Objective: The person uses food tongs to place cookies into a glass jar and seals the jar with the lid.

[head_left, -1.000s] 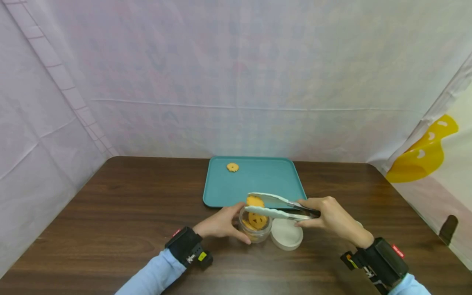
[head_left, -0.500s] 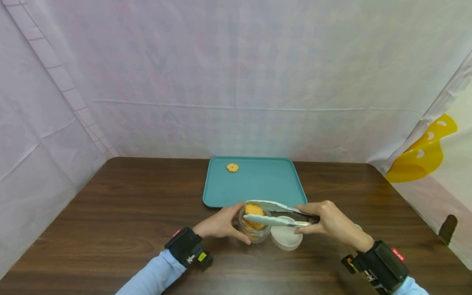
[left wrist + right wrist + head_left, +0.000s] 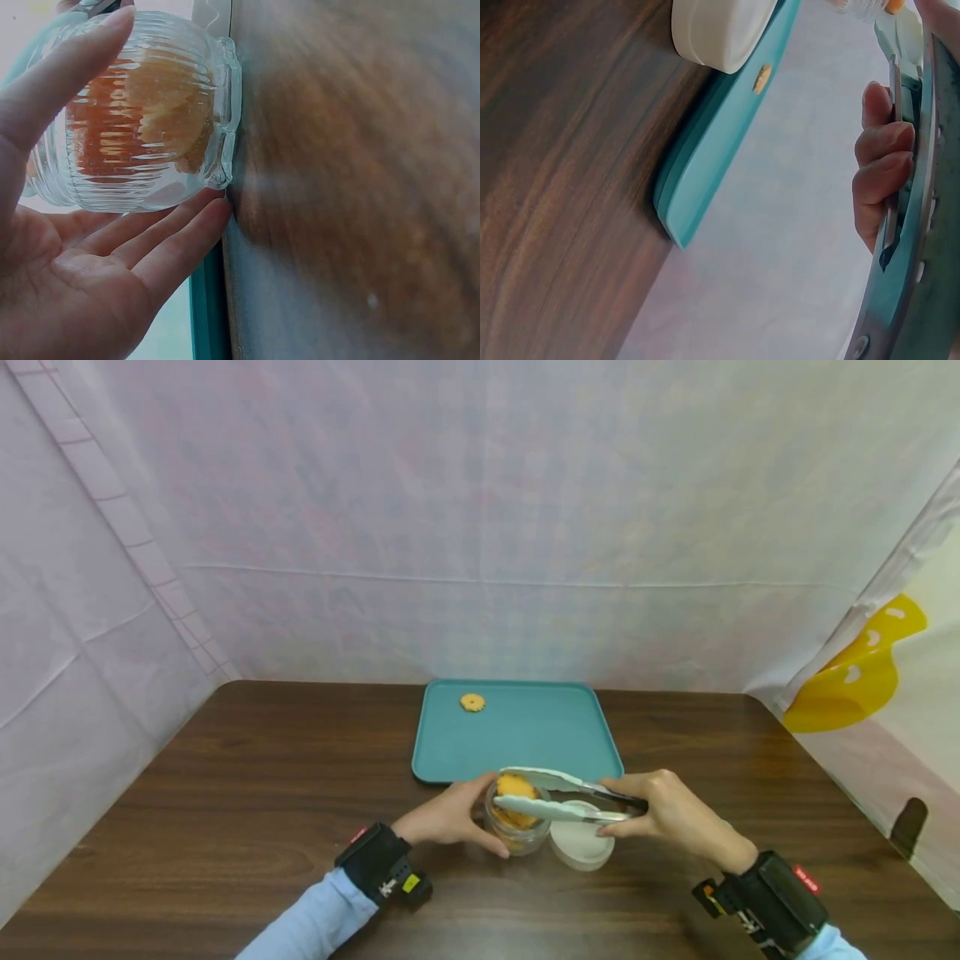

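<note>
1. While one cookie [image 3: 472, 702] lies on the teal tray [image 3: 555, 727], more cookies [image 3: 516, 787] sit in the glass jar [image 3: 519, 843], tongs [image 3: 540, 809] straddling them (contact uncertain); seemingly, most transferring remains.
2. Left wrist: the left hand's [image 3: 82, 277] thumb and fingers hold the jar between them.
3. Right wrist: the right hand's [image 3: 883, 161] fingers curl round the tongs; the white lid [image 3: 720, 30] is already off.

Sleeves [image 3: 311, 917], light blue, two; wrist units [image 3: 783, 893], black, boxy, two; each bears a red tab [image 3: 807, 878], yellow patch [image 3: 411, 882], white marking [image 3: 387, 887].

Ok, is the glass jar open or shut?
Open: crackers show through the glass jar's uncovered mouth, with the tongs over it.
</note>
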Tool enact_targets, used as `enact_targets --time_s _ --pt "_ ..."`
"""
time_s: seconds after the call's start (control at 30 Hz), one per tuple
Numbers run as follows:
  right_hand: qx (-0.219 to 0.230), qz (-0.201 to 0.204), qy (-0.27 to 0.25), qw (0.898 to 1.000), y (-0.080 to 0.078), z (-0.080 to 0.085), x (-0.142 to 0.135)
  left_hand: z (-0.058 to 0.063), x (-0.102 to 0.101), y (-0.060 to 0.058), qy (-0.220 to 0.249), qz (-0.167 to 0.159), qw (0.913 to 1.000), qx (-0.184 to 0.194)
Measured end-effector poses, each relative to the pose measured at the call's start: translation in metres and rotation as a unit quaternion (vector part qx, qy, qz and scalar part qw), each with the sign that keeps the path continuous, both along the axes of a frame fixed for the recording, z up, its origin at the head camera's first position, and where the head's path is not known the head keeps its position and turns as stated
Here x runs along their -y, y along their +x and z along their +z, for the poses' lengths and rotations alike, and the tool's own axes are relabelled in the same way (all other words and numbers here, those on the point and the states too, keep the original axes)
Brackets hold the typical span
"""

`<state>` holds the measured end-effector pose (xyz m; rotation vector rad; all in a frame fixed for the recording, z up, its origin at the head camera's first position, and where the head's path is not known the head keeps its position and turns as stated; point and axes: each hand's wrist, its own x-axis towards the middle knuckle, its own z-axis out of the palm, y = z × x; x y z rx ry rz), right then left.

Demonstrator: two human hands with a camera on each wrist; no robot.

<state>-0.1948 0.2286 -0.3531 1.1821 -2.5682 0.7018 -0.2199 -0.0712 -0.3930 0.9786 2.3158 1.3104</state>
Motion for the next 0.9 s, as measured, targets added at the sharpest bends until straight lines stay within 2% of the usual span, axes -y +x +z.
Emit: enact_targets --time_s 0.37,0.7,0.9 --pt "0.028 0.003 -0.009 1.000 0.0028 0.0009 0.0011 0.0015 -0.0001 0.0016 0.000 0.002 1.0000 0.000" --pt "0.014 -0.018 0.002 1.000 0.0042 0.0005 0.0014 0.0013 -0.0007 0.0019 -0.027 0.012 0.9993 -0.024" --pt "0.021 -0.020 -0.005 1.000 0.0041 0.0005 0.0021 0.0011 -0.0002 0.0010 -0.035 0.013 0.9991 -0.020"
